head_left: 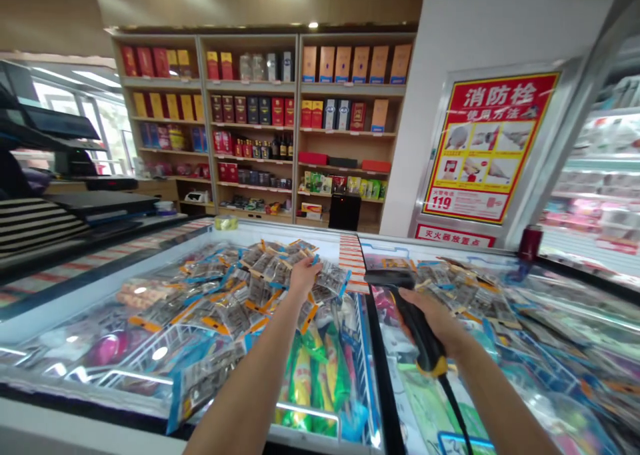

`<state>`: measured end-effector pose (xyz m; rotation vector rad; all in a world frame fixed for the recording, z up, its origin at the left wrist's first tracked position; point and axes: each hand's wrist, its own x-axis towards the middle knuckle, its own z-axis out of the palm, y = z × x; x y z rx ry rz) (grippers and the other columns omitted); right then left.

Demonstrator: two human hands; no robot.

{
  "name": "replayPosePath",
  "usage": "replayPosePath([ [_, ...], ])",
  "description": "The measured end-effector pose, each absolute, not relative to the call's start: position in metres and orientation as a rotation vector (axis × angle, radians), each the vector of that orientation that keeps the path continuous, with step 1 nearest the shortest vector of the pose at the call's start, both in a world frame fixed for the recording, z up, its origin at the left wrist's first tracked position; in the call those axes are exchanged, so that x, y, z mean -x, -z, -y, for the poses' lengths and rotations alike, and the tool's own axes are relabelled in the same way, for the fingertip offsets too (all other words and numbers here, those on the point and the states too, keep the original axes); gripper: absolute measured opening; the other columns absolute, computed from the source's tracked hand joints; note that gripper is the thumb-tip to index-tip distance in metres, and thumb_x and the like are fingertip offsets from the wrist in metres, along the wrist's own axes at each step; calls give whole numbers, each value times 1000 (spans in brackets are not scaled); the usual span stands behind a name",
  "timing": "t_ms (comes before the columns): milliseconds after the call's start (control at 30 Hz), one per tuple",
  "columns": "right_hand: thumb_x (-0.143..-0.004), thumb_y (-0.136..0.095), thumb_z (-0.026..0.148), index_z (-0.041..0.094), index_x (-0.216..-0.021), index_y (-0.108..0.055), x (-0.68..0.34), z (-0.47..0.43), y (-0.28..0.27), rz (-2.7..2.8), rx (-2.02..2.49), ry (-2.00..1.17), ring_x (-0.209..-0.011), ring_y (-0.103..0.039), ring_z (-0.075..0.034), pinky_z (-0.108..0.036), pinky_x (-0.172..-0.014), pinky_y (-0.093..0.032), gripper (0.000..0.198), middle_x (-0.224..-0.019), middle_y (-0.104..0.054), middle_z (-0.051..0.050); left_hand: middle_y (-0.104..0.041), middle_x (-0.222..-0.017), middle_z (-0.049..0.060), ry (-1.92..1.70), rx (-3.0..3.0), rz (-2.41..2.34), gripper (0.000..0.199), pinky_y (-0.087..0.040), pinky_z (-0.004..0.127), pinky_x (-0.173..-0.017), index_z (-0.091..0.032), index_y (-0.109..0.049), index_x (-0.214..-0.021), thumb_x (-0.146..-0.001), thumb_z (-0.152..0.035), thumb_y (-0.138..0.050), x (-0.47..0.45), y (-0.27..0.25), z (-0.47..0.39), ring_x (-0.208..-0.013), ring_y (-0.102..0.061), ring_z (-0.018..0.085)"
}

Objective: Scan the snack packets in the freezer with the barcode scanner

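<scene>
In the head view, your left hand pinches a clear, blue-edged plastic packet at the packet pile; slick film could slip that grip. Your right hand wraps a black-and-yellow handheld scanner, whose black cord could snag. Its trigger is hidden; packet print is blurred.

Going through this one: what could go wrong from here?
The packet at the front edge of the freezer could slip off if bumped. The cable trailing from the scanner in the right hand might snag. The loosely heaped packets around the left hand could slide if disturbed.
</scene>
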<state>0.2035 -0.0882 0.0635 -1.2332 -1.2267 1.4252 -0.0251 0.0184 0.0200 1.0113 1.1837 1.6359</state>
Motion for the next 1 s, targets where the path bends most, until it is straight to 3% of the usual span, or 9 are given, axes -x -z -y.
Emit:
replayPosePath([
  [467, -72, -49, 39, 15, -73, -49, -212, 107, -55, 1456, 1222, -1423, -34, -49, -8, -17, -34, -35, 24, -47, -55, 3, -60, -53, -1, -1598, -1264, -1398, 12, -44, 25, -62, -19, -65, -63, -55, -11, -61, 34, -27, -16, -69, -59, 20],
  [667, -72, -48, 40, 14, -71, -50, -214, 111, -59, 1429, 1203, -1450, -33, -48, -9, -17, -32, -32, 26, -44, -54, 2, -66, -68, 2, -1563, -1441, -1523, 12, -42, 28, -74, -19, -66, -66, -58, -12, -61, 36, -29, -17, -81, -59, 22],
  [1000, -70, -50, 44, 14, -63, -46, -212, 111, -59, 1455, 1204, -1441, -32, -47, -8, -18, -32, -32, 30, -46, -54, 2, -64, -97, 5, -1295, -1837, -1763, 26, -38, 28, -85, -18, -63, -93, -70, -18, -52, 35, -31, -21, -94, -55, 20],
])
